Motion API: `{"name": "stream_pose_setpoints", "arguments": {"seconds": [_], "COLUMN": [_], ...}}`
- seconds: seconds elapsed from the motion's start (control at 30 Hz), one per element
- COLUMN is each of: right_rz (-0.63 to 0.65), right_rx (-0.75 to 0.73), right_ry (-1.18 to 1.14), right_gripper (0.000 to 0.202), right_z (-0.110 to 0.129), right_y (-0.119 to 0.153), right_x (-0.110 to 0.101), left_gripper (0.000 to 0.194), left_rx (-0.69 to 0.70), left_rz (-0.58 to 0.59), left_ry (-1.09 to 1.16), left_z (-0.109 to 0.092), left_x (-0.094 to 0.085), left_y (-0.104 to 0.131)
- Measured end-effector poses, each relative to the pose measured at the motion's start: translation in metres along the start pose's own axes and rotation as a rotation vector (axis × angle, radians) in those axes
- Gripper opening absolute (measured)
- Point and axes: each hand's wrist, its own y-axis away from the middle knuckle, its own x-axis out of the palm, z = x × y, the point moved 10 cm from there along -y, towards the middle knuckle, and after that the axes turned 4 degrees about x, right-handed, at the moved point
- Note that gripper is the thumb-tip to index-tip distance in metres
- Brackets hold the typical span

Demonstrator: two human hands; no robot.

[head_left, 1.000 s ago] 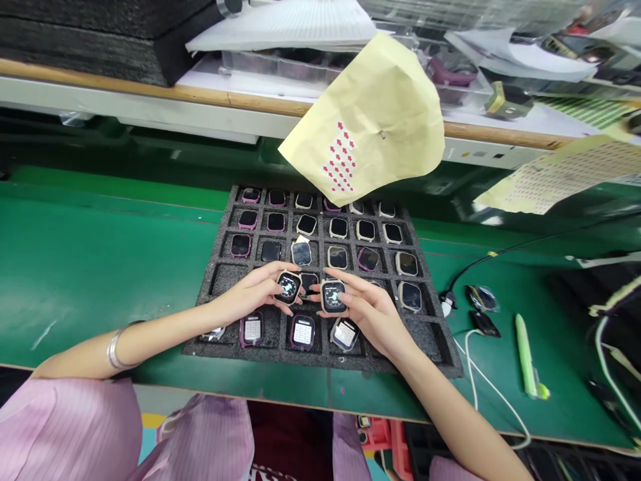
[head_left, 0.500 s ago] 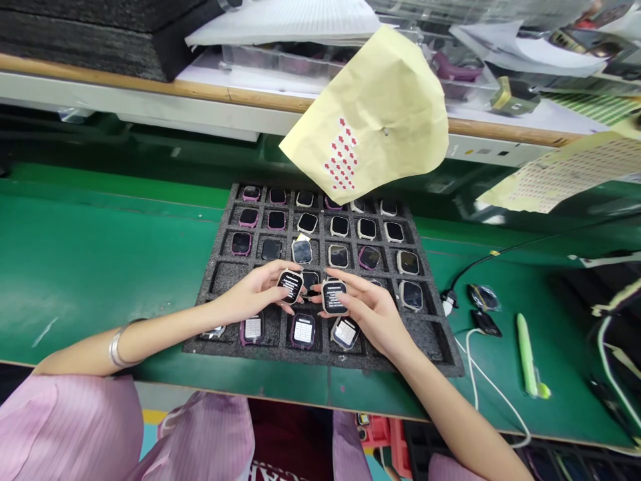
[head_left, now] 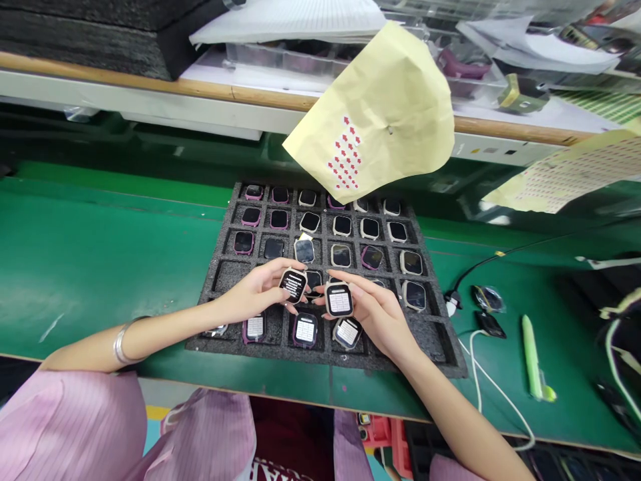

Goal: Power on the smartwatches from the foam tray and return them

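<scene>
My left hand [head_left: 270, 284] is closed on a smartwatch [head_left: 293, 285] without a strap, its dark screen lit with lines of white text. A second smartwatch [head_left: 339, 299], light-framed and showing a white grid-like page, is gripped by the fingers of my right hand [head_left: 373, 304]. Both are held above a dark foam tray [head_left: 228, 275], whose compartments hold several more watch bodies. Along the near row, a purple-framed watch [head_left: 304, 330] and a light-framed watch [head_left: 347, 332] also show white pages. Most watches farther back have black screens. My hands partly cover the tray's middle.
A yellow sheet with red arrow stickers [head_left: 385, 127] hangs from the shelf edge over the tray's back. To the right lie a black plug with a white cable [head_left: 475, 361], a small plastic bag [head_left: 488, 298] and a green pen-like tool [head_left: 531, 357]. Black foam blocks [head_left: 100, 37] sit on the shelf.
The screen of the watch in my right hand has switched from white text on black to a white grid-like page. My right thumb has moved off that screen. The view has shifted slightly.
</scene>
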Motion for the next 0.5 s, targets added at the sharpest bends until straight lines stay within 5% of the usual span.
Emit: {"name": "stream_pose_setpoints", "arguments": {"seconds": [0.5], "right_rz": [0.025], "right_rx": [-0.034], "right_ry": [0.075], "right_gripper": [0.033], "right_z": [0.0045], "right_y": [0.0025], "right_x": [0.0018], "left_gripper": [0.031], "left_rx": [0.016], "left_rz": [-0.030], "left_ry": [-0.015], "left_z": [-0.0048], "left_x": [-0.0004], "left_y": [0.0016]}}
